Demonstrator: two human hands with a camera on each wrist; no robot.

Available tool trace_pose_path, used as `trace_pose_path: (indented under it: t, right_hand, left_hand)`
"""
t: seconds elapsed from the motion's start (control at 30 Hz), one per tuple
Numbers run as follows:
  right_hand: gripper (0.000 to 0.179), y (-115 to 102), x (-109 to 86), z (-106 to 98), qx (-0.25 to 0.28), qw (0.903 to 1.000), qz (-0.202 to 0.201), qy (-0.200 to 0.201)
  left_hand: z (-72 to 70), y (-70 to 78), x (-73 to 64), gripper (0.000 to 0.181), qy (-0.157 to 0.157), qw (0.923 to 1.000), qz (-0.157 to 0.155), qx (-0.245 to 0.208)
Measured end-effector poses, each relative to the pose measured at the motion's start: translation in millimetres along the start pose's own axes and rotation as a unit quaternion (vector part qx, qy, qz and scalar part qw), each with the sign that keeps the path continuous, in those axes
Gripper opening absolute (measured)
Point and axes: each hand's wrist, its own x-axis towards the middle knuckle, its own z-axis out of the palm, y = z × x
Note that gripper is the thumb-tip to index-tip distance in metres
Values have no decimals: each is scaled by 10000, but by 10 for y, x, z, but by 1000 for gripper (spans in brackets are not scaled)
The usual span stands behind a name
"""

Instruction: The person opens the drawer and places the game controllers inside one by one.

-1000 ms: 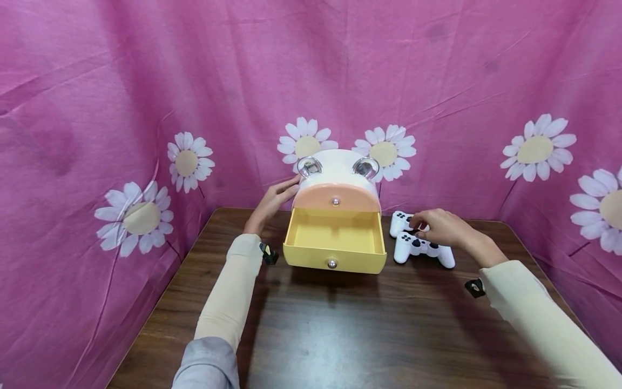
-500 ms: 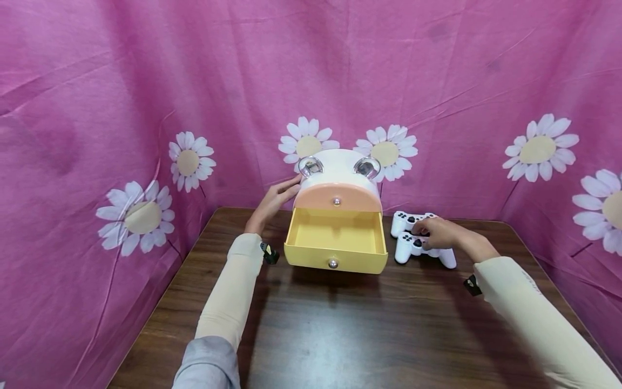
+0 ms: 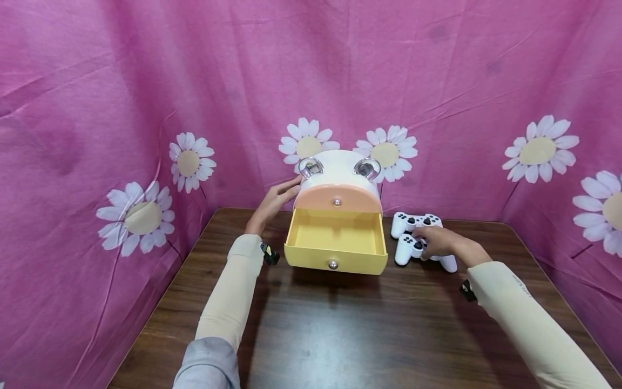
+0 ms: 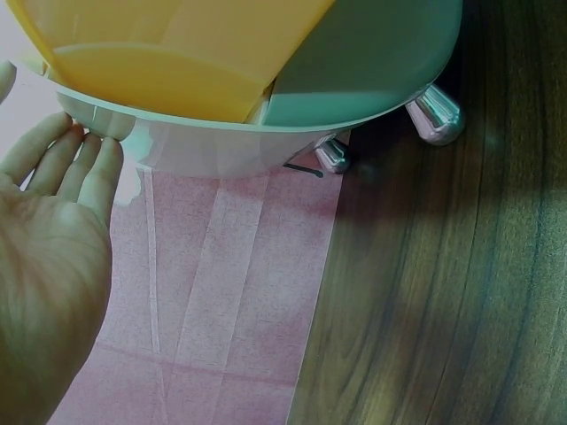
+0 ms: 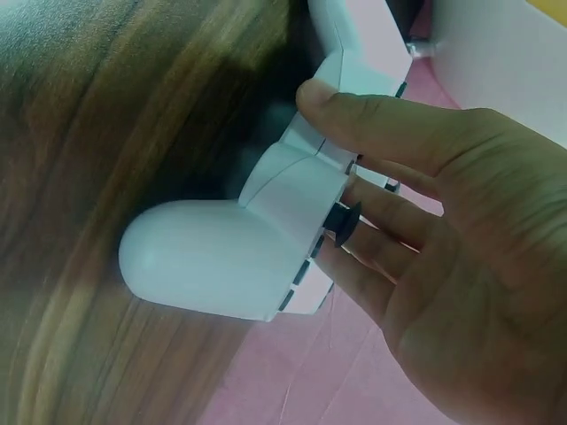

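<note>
A small rounded drawer cabinet [image 3: 336, 165] with a white top and two shiny eye shapes stands in the head view's middle. Its lower yellow drawer [image 3: 357, 262] is pulled out with nothing inside; the peach upper drawer [image 3: 316, 198] is closed. The fingers of my left hand [image 3: 273, 206], nearly straight, touch the cabinet's left side. My right hand [image 3: 443, 242] grips the nearer white game controller [image 5: 204, 252] across its middle, thumb on the near edge and fingers on the far side. Just behind it lies a second white game controller [image 3: 399, 223], partly covered by the hand.
Everything stands on a dark wooden table [image 3: 320, 335]. A pink cloth [image 3: 243, 81] printed with white daisies hangs at the back and sides. Short silver feet [image 4: 436, 115] hold up the cabinet.
My right hand has moved from above the rear controller down and nearer onto the front controller, and now grips it. The left hand stays at the cabinet.
</note>
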Motion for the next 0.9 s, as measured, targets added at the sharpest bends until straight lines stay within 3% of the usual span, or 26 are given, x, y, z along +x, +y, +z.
trace_pose_path:
  t: [0.47,0.9]
  right_hand:
    - [59,64,33,-18,-272,9987,241,-347]
    - [60,25,30,-60,-408,9980,349,-327]
  left_hand:
    - [13,7,4,55,40,9999,70,-147]
    - [12,15,-23,55,-2,10000,-12,-93]
